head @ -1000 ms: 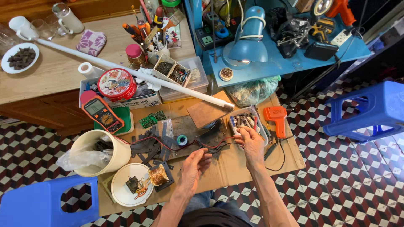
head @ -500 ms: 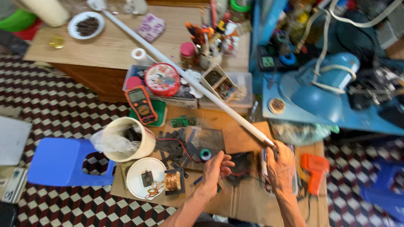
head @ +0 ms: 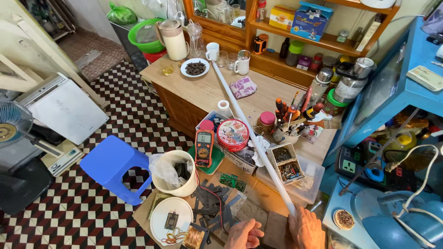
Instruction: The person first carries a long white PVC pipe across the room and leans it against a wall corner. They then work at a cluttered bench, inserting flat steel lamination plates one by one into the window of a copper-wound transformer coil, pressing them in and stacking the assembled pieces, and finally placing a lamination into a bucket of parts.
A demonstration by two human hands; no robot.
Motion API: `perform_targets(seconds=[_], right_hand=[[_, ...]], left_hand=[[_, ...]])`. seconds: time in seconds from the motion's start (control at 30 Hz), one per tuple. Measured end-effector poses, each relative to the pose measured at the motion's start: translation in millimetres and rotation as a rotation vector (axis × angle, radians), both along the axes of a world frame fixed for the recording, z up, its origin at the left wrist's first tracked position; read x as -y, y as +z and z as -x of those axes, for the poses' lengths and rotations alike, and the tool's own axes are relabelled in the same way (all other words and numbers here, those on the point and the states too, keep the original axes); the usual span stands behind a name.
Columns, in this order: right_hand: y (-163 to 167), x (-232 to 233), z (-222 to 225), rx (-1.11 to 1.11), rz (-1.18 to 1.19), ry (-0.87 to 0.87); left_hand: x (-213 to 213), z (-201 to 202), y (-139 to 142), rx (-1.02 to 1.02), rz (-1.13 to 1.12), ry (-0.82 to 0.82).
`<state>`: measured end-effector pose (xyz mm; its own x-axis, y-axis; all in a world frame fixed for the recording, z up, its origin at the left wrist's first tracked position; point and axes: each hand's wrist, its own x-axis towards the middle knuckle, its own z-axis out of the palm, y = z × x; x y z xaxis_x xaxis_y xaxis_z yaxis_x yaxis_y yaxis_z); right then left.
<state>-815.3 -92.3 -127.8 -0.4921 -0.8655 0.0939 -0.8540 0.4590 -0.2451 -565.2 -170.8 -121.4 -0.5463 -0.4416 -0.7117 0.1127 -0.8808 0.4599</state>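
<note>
White tube: the long white tube runs slantwise from the cups at the far end of the wooden desk down to you; its near end sits under your right hand, so the desk carries most of its length.
Right hand: fingers curled down over the tube's tip; how tightly they close I cannot tell.
Left hand: your left hand is loosely curled just beside the right, holding nothing, above dark metal pieces on cardboard.
Meter: an orange-edged multimeter leans upright, screen facing you.
Packages: a round red tin with a pictured lid lies beside the tube; yellow and blue boxes stand on the shelf behind.
Sorting: two small open boxes keep screws apart, within reach.
</note>
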Motion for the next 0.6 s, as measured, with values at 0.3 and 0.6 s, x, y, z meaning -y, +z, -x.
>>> perform_targets(seconds=[0.3,0.6], right_hand=[[8.3,-32.9,10.7,0.427,0.037,-0.156],[28.1,-53.2,-14.4,0.655,-0.067,-0.359]], left_hand=[[8.7,25.6,49.1,0.114,0.24,-0.024],[47.6,82.9,99.3,0.055,0.378,-0.041]])
